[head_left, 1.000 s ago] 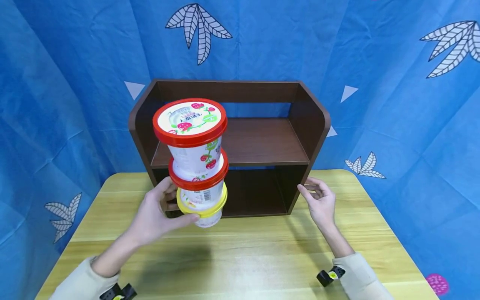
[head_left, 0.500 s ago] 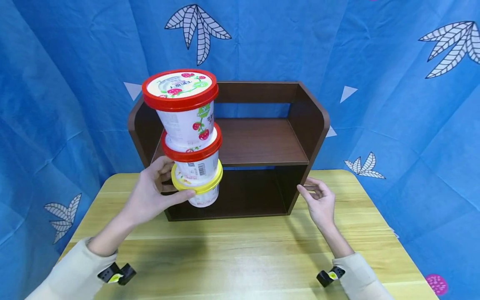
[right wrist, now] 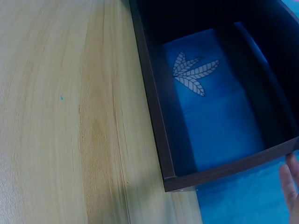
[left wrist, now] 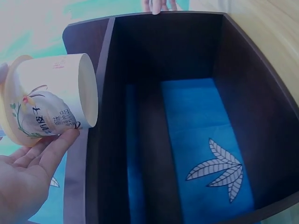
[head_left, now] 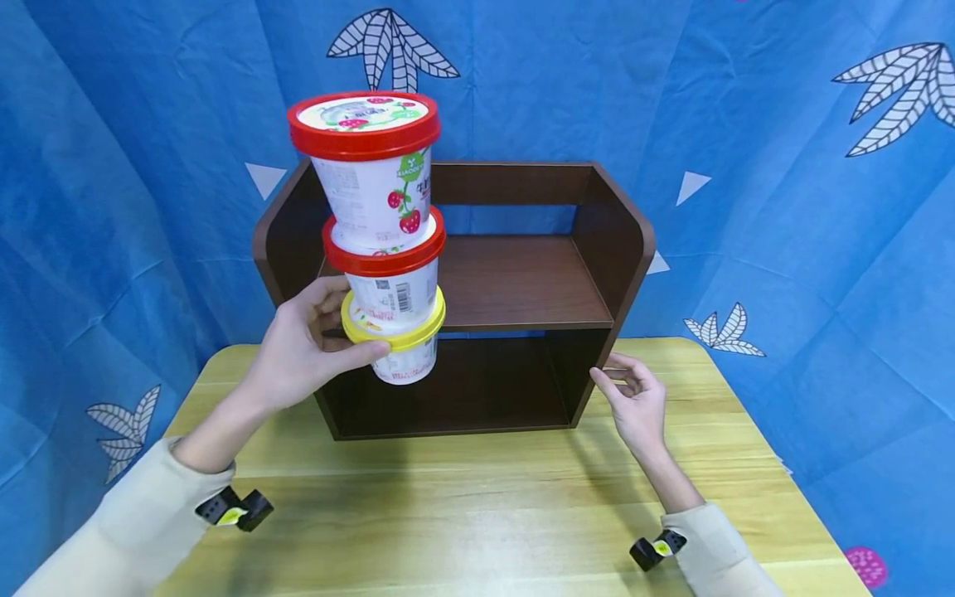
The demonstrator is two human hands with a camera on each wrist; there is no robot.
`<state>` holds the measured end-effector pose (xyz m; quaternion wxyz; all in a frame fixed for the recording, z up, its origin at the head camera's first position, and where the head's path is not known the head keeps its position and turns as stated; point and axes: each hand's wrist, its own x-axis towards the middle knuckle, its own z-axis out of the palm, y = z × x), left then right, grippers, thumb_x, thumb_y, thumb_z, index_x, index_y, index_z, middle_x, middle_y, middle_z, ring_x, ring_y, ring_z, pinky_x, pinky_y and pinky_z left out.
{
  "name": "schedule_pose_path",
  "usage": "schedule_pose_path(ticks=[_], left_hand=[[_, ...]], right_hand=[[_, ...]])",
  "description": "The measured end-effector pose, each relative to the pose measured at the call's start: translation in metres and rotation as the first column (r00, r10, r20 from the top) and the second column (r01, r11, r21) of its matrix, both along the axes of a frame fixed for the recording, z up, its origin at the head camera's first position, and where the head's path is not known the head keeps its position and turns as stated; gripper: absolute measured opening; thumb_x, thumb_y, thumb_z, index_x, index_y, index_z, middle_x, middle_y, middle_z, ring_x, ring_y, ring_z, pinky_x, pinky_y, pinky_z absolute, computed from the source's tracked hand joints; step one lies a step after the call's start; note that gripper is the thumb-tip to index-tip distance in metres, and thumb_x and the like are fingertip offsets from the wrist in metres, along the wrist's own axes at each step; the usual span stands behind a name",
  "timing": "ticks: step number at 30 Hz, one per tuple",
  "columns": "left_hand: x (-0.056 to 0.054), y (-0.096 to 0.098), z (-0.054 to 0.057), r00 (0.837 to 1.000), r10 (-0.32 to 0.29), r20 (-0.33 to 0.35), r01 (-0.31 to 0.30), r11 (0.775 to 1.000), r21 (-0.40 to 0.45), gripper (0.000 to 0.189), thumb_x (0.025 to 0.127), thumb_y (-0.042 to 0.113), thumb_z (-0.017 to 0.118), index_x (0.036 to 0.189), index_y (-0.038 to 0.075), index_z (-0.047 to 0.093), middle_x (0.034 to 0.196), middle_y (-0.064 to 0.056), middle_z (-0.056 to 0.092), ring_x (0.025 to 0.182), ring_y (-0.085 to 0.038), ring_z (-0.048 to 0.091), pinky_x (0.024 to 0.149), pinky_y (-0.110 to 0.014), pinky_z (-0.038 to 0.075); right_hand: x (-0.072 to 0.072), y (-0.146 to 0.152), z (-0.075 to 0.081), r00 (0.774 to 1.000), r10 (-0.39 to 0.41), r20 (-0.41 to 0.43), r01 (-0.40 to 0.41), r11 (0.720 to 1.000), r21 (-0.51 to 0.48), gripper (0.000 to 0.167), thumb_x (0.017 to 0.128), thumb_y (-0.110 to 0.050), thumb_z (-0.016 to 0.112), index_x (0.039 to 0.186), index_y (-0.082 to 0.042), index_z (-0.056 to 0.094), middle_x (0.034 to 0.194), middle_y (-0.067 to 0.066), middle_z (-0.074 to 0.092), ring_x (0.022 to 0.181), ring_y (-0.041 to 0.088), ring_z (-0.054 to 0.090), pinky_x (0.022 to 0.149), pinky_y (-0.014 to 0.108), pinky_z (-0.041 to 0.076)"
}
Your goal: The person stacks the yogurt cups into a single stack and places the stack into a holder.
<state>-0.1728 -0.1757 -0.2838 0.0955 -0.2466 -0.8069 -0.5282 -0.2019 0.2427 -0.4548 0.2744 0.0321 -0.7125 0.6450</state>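
My left hand [head_left: 302, 344] grips the lowest of three stacked paper tubs, a small white tub with a yellow lid [head_left: 403, 362]. Its thumb lies across the front at the lid and the fingers go round behind. On it sits a medium white tub with a red lid [head_left: 395, 298], and on top a larger strawberry-printed tub [head_left: 373, 195], also red-lidded. The stack is held up in front of the left part of a dark brown two-tier shelf [head_left: 522, 282]. At the shelf's right side panel, my right hand [head_left: 637, 398] touches the outside with loosely bent fingers.
The shelf stands on a light wooden table [head_left: 492, 514], near its back edge. Behind hangs a blue curtain [head_left: 537, 75] with leaf prints, seen also through the shelf's open back. An upper board [head_left: 522, 286] divides the shelf into two levels.
My left hand has raised the stack of tubs from in front of the lower level to in front of the upper level. The right hand has stayed at the side panel.
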Motion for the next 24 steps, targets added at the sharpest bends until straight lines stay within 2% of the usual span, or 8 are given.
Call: schedule_pose_path(ticks=[2, 6, 11, 14, 20, 24], left_hand=[[-0.001, 0.001, 0.004, 1.0, -0.005, 0.009, 0.005, 1.0, -0.001, 0.066, 0.086, 0.001, 0.084, 0.143, 0.002, 0.051, 0.133, -0.018, 0.069, 0.108, 0.001, 0.073, 0.085, -0.023, 0.065], [-0.002, 0.005, 0.012, 0.999, -0.013, 0.03, 0.013, 1.0, 0.004, 0.066, 0.086, 0.003, 0.085, 0.143, 0.004, 0.051, 0.133, -0.015, 0.07, 0.108, -0.002, 0.074, 0.086, -0.024, 0.065], [-0.005, 0.012, 0.018, 0.999, 0.014, 0.03, -0.013, 1.0, -0.021, 0.066, 0.087, 0.007, 0.085, 0.144, 0.006, 0.051, 0.136, -0.012, 0.069, 0.11, -0.004, 0.072, 0.087, -0.021, 0.064], [-0.006, 0.017, 0.019, 0.999, 0.032, 0.024, -0.032, 0.999, -0.037, 0.067, 0.088, 0.008, 0.085, 0.145, 0.006, 0.051, 0.137, -0.012, 0.069, 0.113, -0.009, 0.073, 0.088, -0.02, 0.064], [-0.013, 0.025, 0.019, 0.998, 0.069, -0.008, -0.07, 0.997, -0.039, 0.067, 0.089, 0.012, 0.084, 0.147, 0.005, 0.05, 0.14, -0.013, 0.068, 0.122, -0.03, 0.072, 0.088, -0.016, 0.061], [-0.016, 0.028, 0.018, 0.993, 0.116, -0.021, -0.117, 0.991, -0.056, 0.068, 0.091, 0.018, 0.083, 0.148, 0.005, 0.049, 0.142, -0.014, 0.067, 0.127, -0.031, 0.069, 0.091, -0.011, 0.058]], right_hand=[[0.0, 0.0, 0.0, 1.0, 0.001, -0.002, -0.001, 1.0, -0.002, 0.028, 0.09, 0.008, 0.076, 0.117, 0.013, 0.07, 0.092, -0.019, 0.075, 0.083, 0.0, 0.073, 0.065, 0.011, 0.057], [0.0, 0.0, -0.001, 1.0, -0.001, 0.003, 0.001, 1.0, 0.003, 0.028, 0.09, 0.008, 0.076, 0.116, 0.012, 0.07, 0.092, -0.019, 0.075, 0.082, -0.001, 0.073, 0.066, 0.011, 0.057], [0.001, 0.002, -0.001, 1.0, -0.001, 0.008, 0.001, 1.0, 0.01, 0.028, 0.09, 0.007, 0.076, 0.117, 0.012, 0.07, 0.092, -0.02, 0.074, 0.082, -0.001, 0.072, 0.066, 0.011, 0.057], [0.003, 0.005, -0.001, 1.0, 0.002, 0.009, -0.002, 1.0, 0.012, 0.028, 0.09, 0.007, 0.076, 0.117, 0.012, 0.07, 0.091, -0.02, 0.074, 0.082, -0.003, 0.072, 0.067, 0.01, 0.057], [0.007, 0.011, -0.001, 1.0, 0.014, 0.012, -0.014, 1.0, 0.009, 0.028, 0.09, 0.007, 0.076, 0.117, 0.011, 0.07, 0.092, -0.02, 0.075, 0.083, -0.004, 0.072, 0.067, 0.01, 0.057], [0.009, 0.014, -0.002, 1.0, 0.024, 0.009, -0.024, 1.0, 0.013, 0.028, 0.09, 0.007, 0.077, 0.117, 0.011, 0.07, 0.094, -0.02, 0.075, 0.083, -0.003, 0.072, 0.067, 0.01, 0.057]])
